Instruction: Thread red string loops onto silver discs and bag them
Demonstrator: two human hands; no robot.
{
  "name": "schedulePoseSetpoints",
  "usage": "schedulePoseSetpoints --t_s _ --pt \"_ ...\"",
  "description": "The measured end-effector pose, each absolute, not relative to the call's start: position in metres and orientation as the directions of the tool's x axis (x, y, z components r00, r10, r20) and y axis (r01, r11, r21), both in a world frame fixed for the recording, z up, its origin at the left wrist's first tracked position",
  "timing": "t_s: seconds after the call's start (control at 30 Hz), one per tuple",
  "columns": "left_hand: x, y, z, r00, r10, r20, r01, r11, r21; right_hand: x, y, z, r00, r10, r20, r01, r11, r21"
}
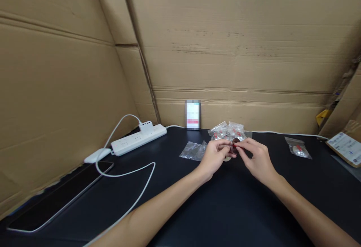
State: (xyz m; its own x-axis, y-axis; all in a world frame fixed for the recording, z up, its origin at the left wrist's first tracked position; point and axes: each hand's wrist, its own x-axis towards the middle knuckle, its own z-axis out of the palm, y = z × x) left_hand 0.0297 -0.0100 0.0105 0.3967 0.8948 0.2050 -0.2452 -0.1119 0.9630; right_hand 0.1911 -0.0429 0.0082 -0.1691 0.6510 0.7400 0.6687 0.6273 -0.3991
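Over the black table, my left hand point(216, 156) is closed with its fingers on the edge of a small dark round disc point(234, 142). From the other side, my right hand point(254, 157) pinches a small red piece at the disc's face. What kind of object the disc is, I cannot make out. Part of a pale round piece point(227, 159) shows just below my left fingertips. A flat clear plastic bag point(193, 151) lies left of my left hand. Behind both hands sits a pile of clear bags point(229, 130) with silvery and red contents.
Another small bag point(299, 149) with a silvery round thing and red piece lies to the right. Also around are a lit phone point(193, 115) propped upright, a white power strip point(139, 139), white cables, a dark tablet point(60, 196) and a labelled package point(345, 148). Cardboard walls point(239, 51) enclose the table.
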Motion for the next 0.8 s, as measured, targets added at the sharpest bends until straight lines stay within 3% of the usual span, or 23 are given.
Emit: schedulePoseSetpoints --t_s 0.33,0.57,0.8 --pt "0.029 -0.009 0.007 0.409 0.896 0.171 -0.199 -0.096 0.975 0.188 -0.044 0.005 -0.173 0.703 0.69 0.678 0.593 -0.434" --pt "0.029 -0.003 -0.007 0.418 0.867 0.271 -0.087 -0.259 0.962 0.186 -0.047 0.002 -0.201 0.738 0.644 0.723 0.555 -0.411" --pt "0.026 0.004 -0.007 0.461 0.839 0.29 -0.052 -0.301 0.952 0.184 -0.048 0.01 -0.183 0.739 0.648 0.618 0.599 -0.509"
